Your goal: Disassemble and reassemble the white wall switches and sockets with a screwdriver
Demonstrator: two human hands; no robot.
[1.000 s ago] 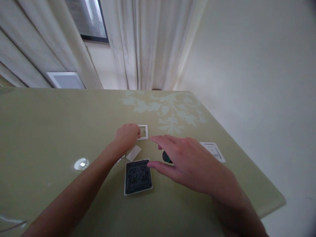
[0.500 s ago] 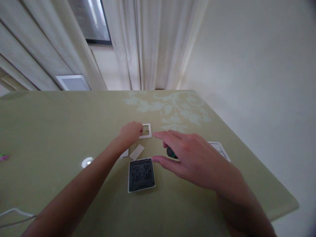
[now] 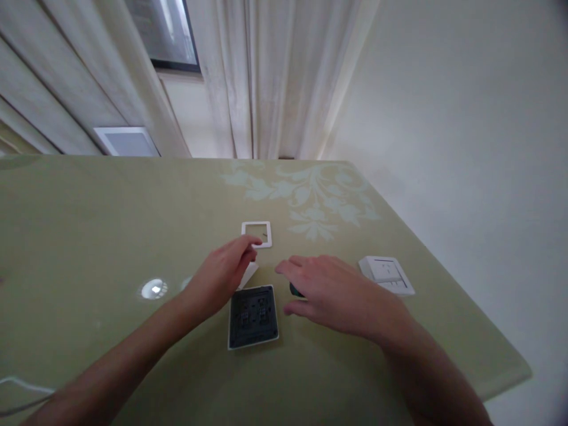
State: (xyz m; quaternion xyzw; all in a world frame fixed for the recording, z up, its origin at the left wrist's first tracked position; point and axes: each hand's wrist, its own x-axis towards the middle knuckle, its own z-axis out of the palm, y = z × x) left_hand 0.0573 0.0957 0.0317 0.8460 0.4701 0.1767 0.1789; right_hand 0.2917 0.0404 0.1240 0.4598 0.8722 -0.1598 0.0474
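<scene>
"Any marking you can make out?"

"On the white socket unit (image 3: 387,276), over by the right edge of the tabletop (image 3: 102,231), I see small dark slots and lines. They're too small and soft for me to tell whether any are lettering."

"Count what you have there."

"One socket unit. One thin white frame (image 3: 269,232), lying flat, with one small dark piece (image 3: 265,235) showing inside its opening. One square panel (image 3: 254,318), dark inside with a pale rim, nearest to me. One white strip (image 3: 249,275), just beyond the panel and partly covered by my left hand (image 3: 224,267), so more of it may be under there. Two cables at the lower left, one white (image 3: 27,386) and one greyish (image 3: 24,408)."

"And the hands?"

"Two, both mine. The left one is partly curled, its index finger reaching to the near edge of the frame. I can't tell whether that finger touches it, or whether anything sits between finger and thumb. My right hand (image 3: 326,291) is beside the panel, palm down, thumb and index finger spread apart. One dark green object (image 3: 295,290) peeks out beneath it. My fingers hide the rest, so I can't say if they're gripping it."

"Where's the panel exactly?"

"Between my forearms, dark side facing up, just below the strip and well apart from the socket unit."
</scene>
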